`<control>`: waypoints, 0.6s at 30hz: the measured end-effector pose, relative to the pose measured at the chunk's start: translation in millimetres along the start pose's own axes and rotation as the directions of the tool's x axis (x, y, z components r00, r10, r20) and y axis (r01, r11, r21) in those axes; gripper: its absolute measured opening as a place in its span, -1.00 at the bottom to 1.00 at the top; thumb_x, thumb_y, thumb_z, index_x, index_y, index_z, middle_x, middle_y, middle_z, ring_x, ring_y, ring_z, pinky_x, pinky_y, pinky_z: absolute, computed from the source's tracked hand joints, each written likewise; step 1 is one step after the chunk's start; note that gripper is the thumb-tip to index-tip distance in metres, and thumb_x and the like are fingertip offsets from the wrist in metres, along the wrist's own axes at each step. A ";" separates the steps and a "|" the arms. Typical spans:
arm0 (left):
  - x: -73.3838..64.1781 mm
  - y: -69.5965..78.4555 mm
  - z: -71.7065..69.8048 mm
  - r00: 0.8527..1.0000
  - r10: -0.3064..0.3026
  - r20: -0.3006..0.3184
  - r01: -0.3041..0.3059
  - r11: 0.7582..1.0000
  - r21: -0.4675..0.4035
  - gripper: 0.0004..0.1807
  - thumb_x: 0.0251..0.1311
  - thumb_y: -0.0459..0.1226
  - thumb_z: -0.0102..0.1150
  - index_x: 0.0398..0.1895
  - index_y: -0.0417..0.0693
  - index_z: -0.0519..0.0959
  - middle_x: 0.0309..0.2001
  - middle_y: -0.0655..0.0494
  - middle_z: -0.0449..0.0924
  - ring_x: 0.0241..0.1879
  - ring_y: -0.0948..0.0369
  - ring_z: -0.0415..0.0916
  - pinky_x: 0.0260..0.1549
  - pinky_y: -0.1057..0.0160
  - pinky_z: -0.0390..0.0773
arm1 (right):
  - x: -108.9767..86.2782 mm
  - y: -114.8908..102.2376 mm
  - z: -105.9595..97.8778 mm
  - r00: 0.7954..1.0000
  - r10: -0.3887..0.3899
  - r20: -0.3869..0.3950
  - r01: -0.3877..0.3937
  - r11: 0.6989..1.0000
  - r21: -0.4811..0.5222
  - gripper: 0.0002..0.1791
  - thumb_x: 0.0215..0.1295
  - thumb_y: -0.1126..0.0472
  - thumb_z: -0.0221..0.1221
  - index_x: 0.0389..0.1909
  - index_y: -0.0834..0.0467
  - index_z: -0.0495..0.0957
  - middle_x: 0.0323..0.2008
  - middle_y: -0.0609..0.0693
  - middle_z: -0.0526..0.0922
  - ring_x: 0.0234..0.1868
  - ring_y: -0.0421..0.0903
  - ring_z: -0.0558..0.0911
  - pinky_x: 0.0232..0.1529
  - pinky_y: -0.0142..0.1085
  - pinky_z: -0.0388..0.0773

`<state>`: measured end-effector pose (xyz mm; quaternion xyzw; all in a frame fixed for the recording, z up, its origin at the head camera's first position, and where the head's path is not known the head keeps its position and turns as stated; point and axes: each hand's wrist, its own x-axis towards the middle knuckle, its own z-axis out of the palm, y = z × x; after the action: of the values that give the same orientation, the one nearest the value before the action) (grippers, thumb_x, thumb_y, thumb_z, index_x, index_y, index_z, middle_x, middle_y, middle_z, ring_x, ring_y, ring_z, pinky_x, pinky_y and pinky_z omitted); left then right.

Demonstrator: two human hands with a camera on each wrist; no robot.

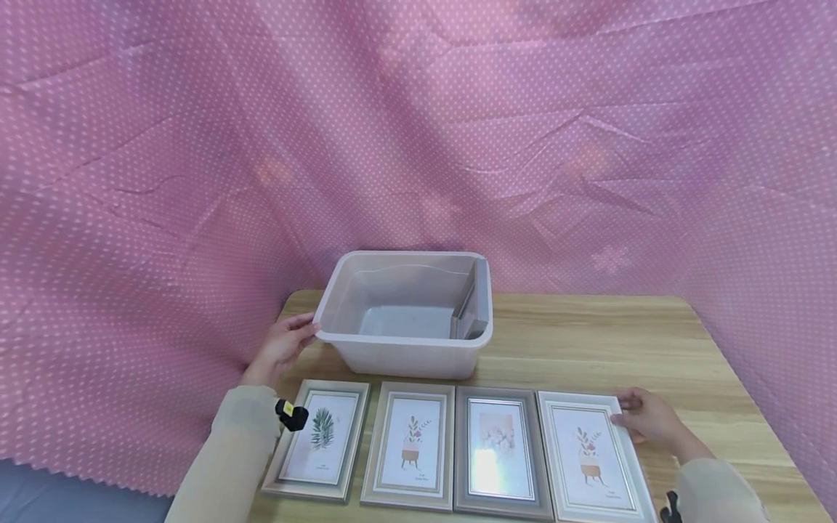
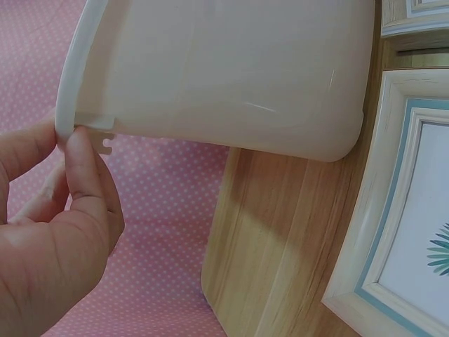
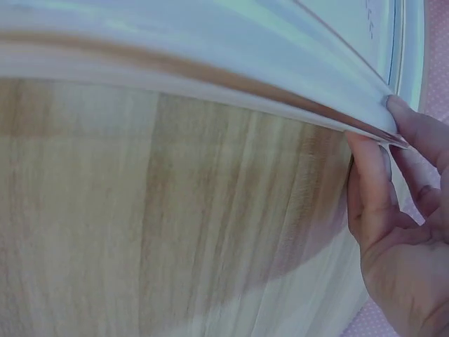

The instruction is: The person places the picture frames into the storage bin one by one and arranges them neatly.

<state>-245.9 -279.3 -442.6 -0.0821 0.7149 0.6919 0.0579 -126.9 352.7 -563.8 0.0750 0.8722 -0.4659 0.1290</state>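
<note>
A pale plastic bin [image 1: 405, 358] stands at the back of the table, with a grey picture frame [image 1: 480, 290] upright against its right inner wall. My left hand [image 1: 282, 344] pinches the bin's rim at the left front corner; the left wrist view shows thumb and fingers on that rim [image 2: 66, 91]. At the right, my right hand [image 1: 650, 420] pinches the right edge of a white picture frame [image 1: 628, 457] with a potted-plant print. In the right wrist view the thumb lies on top of the edge and the fingers are beneath it.
Beside the white frame lie a dark grey frame [image 1: 463, 450], a beige frame [image 1: 373, 472] with a plant print and, far left, a frame with a green leaf print [image 1: 322, 428]. All rest on the wooden table [image 1: 588, 341]. Pink dotted cloth [image 1: 418, 145] hangs behind.
</note>
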 end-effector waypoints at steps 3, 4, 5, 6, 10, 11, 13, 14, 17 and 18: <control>0.4 0.0 0.2 1.000 -0.009 0.003 0.009 1.000 0.004 -0.47 0.30 -0.45 0.08 0.30 -0.44 0.23 0.22 -0.28 0.30 -0.06 0.26 0.49 -0.07 0.42 0.52 | -1.2 -0.9 -3.4 1.000 -0.029 0.011 0.029 0.999 0.022 -0.36 0.12 0.29 0.33 0.10 0.54 0.27 0.00 0.51 0.42 -0.23 0.12 0.62 -0.37 -0.17 0.67; 0.4 0.1 0.2 1.000 -0.012 0.005 0.012 1.000 0.005 -0.47 0.31 -0.45 0.07 0.31 -0.44 0.23 0.23 -0.29 0.28 -0.05 0.25 0.49 -0.06 0.42 0.52 | -1.8 -2.2 -4.6 0.999 -0.034 0.013 0.033 0.999 0.032 -0.36 0.11 0.30 0.33 0.10 0.54 0.27 0.00 0.51 0.42 -0.23 0.13 0.62 -0.37 -0.16 0.67; 0.2 0.5 0.2 1.000 -0.014 0.007 0.014 1.000 0.007 -0.47 0.31 -0.45 0.07 0.31 -0.43 0.22 0.25 -0.30 0.27 -0.03 0.24 0.48 -0.05 0.42 0.51 | -2.1 -3.4 -6.0 0.999 -0.036 0.016 0.036 0.999 0.041 -0.36 0.12 0.30 0.32 0.10 0.55 0.26 0.01 0.51 0.42 -0.22 0.13 0.62 -0.36 -0.16 0.67; 0.2 0.8 0.2 1.000 -0.019 0.005 0.019 1.000 0.007 -0.47 0.31 -0.45 0.07 0.31 -0.43 0.23 0.26 -0.31 0.25 -0.03 0.24 0.48 -0.05 0.42 0.51 | -2.5 -5.4 -7.6 0.999 -0.041 0.022 0.039 0.998 0.049 -0.35 0.12 0.30 0.32 0.11 0.55 0.25 0.01 0.52 0.42 -0.22 0.13 0.62 -0.36 -0.16 0.67; -0.2 1.5 0.6 1.000 -0.020 0.012 0.020 1.000 0.006 -0.46 0.31 -0.45 0.06 0.32 -0.43 0.22 0.28 -0.32 0.22 0.00 0.22 0.47 -0.05 0.42 0.51 | -3.5 -15.3 -16.0 0.998 -0.041 0.043 0.038 0.998 0.056 -0.31 0.15 0.27 0.31 0.15 0.55 0.21 0.06 0.53 0.38 -0.19 0.15 0.62 -0.33 -0.15 0.67; -0.3 1.6 0.9 1.000 -0.019 0.010 0.019 1.000 0.006 -0.47 0.31 -0.45 0.06 0.32 -0.44 0.22 0.28 -0.33 0.22 0.00 0.21 0.47 -0.05 0.42 0.51 | -3.6 -18.3 -18.7 0.998 -0.043 0.053 0.040 0.998 0.058 -0.30 0.16 0.26 0.31 0.17 0.55 0.19 0.07 0.54 0.36 -0.17 0.15 0.62 -0.32 -0.14 0.67; -0.3 1.7 1.1 1.000 -0.017 0.009 0.017 1.000 0.008 -0.46 0.31 -0.45 0.06 0.32 -0.44 0.21 0.28 -0.33 0.21 0.02 0.19 0.46 -0.05 0.43 0.51 | -3.7 -24.4 -24.6 0.996 -0.051 0.071 0.046 0.997 0.058 -0.26 0.18 0.22 0.30 0.21 0.53 0.16 0.09 0.54 0.34 -0.14 0.15 0.60 -0.30 -0.13 0.66; -0.4 1.9 1.2 1.000 -0.015 0.009 0.014 1.000 0.013 -0.46 0.31 -0.45 0.06 0.32 -0.44 0.21 0.29 -0.34 0.21 0.03 0.18 0.45 -0.06 0.43 0.51 | -3.4 -27.3 -27.3 0.996 -0.049 0.075 0.044 0.997 0.064 -0.25 0.18 0.20 0.31 0.23 0.50 0.16 0.10 0.52 0.34 -0.13 0.14 0.60 -0.29 -0.13 0.66; -0.3 2.1 1.4 1.000 -0.011 0.005 0.011 1.000 0.013 -0.48 0.32 -0.47 0.04 0.31 -0.45 0.21 0.28 -0.35 0.21 0.04 0.16 0.44 -0.06 0.43 0.51 | -3.5 -33.7 -35.5 0.993 -0.070 0.096 0.064 0.996 0.062 -0.23 0.20 0.17 0.30 0.27 0.47 0.17 0.12 0.48 0.36 -0.12 0.12 0.60 -0.26 -0.13 0.65; -0.1 2.1 1.3 1.000 -0.009 0.005 0.009 1.000 0.015 -0.48 0.32 -0.47 0.04 0.31 -0.45 0.21 0.28 -0.34 0.22 0.03 0.17 0.45 -0.06 0.43 0.51 | -3.3 -34.8 -37.9 0.992 -0.077 0.097 0.071 0.996 0.059 -0.23 0.20 0.17 0.30 0.28 0.47 0.18 0.11 0.47 0.37 -0.11 0.10 0.60 -0.26 -0.13 0.65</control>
<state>-246.2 -277.9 -440.5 -0.0830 0.7196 0.6865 0.0635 -138.3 364.8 -515.0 0.0230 0.8536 -0.4975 0.1528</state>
